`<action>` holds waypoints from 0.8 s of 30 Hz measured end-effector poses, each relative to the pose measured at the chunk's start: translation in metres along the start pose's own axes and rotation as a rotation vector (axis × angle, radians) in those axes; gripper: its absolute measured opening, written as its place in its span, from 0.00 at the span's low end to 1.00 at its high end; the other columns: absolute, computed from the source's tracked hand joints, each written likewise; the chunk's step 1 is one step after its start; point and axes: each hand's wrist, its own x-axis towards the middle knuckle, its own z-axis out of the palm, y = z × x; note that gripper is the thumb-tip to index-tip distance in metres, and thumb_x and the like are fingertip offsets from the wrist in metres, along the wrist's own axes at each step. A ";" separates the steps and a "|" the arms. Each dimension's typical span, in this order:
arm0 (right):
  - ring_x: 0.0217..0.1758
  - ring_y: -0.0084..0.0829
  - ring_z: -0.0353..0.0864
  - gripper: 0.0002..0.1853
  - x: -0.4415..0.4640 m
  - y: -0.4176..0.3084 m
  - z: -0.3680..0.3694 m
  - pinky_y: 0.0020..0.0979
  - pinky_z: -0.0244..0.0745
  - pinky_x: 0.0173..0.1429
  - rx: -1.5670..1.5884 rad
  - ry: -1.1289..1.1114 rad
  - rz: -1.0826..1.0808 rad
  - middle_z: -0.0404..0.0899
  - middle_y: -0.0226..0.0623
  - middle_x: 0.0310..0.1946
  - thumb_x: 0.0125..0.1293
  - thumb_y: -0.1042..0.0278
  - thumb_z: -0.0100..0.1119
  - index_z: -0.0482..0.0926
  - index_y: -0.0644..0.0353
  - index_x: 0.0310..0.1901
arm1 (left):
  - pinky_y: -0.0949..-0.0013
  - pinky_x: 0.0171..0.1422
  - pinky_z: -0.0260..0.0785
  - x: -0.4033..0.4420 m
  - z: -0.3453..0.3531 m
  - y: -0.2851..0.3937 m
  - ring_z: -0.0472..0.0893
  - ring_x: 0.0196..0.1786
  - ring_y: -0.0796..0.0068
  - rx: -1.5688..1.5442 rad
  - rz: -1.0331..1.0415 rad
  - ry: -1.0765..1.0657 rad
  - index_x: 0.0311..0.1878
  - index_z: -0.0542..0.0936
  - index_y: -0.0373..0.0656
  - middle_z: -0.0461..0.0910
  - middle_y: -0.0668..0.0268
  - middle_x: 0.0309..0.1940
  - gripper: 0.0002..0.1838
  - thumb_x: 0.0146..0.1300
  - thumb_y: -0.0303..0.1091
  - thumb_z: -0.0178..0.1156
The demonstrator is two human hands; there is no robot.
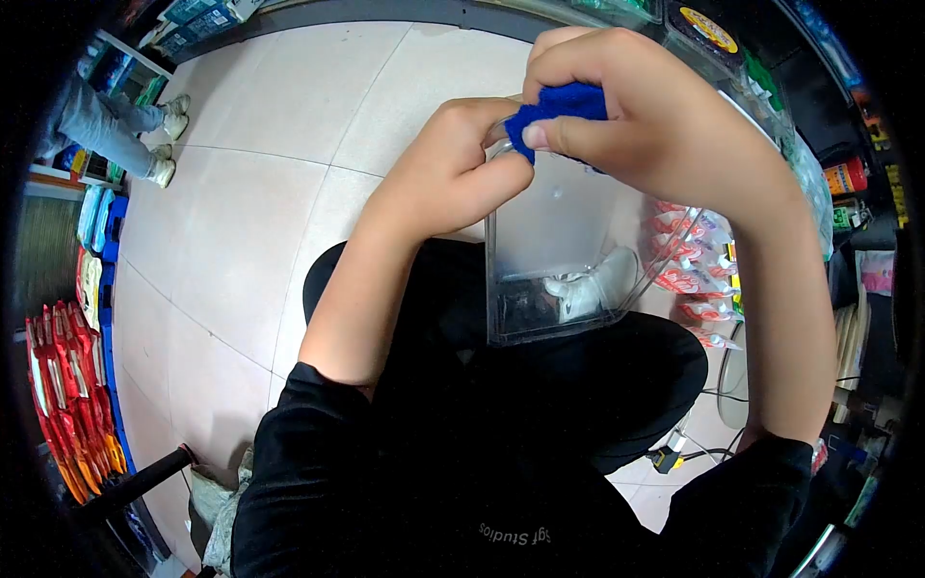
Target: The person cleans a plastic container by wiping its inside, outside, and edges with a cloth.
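A clear plastic box (pixel 549 226) is held up in front of my knees, its lower edge near my right thigh. My left hand (pixel 472 169) grips the box's upper left corner, fingers curled round the rim. In my right hand (pixel 617 106) a blue cloth (pixel 568 101) is pinched between thumb and fingers and pressed against that same corner, close to my left fingers. Through the box's clear wall shows a white shoe (pixel 599 284). The fingertips behind the cloth are hidden.
Red-and-white packets (pixel 689 255) stand right of the box. Cables and a plug (pixel 665 458) lie on the tiled floor (pixel 251 125). Red packets (pixel 67 395) line the left shelf. Another person's legs (pixel 106 120) are at the upper left.
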 end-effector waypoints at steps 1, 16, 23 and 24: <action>0.34 0.29 0.71 0.10 0.000 0.002 0.004 0.29 0.69 0.43 0.000 -0.001 0.000 0.71 0.35 0.30 0.57 0.68 0.63 0.74 0.67 0.31 | 0.75 0.31 0.57 0.000 -0.001 0.001 0.64 0.28 0.84 -0.035 -0.055 0.007 0.29 0.71 0.35 0.67 0.74 0.22 0.06 0.45 0.25 0.52; 0.31 0.21 0.71 0.07 -0.058 0.048 0.002 0.22 0.68 0.34 0.092 0.301 0.012 0.71 0.31 0.30 0.57 0.74 0.63 0.76 0.67 0.34 | 0.63 0.61 0.68 0.007 0.001 -0.016 0.79 0.54 0.57 0.078 0.261 -0.061 0.47 0.82 0.40 0.80 0.51 0.48 0.24 0.44 0.28 0.51; 0.39 0.24 0.73 0.12 -0.092 0.081 -0.017 0.24 0.67 0.47 0.059 0.324 0.143 0.74 0.32 0.37 0.58 0.67 0.64 0.75 0.67 0.35 | 0.63 0.61 0.68 0.004 -0.001 -0.009 0.79 0.54 0.59 0.068 0.184 -0.067 0.47 0.82 0.38 0.80 0.53 0.49 0.26 0.41 0.27 0.47; 0.39 0.24 0.73 0.13 -0.097 0.087 -0.019 0.24 0.67 0.48 0.073 0.341 0.156 0.74 0.31 0.37 0.58 0.66 0.65 0.75 0.67 0.35 | 0.64 0.61 0.68 0.005 -0.001 -0.009 0.79 0.54 0.59 0.066 0.154 -0.073 0.47 0.82 0.37 0.80 0.53 0.49 0.27 0.41 0.27 0.46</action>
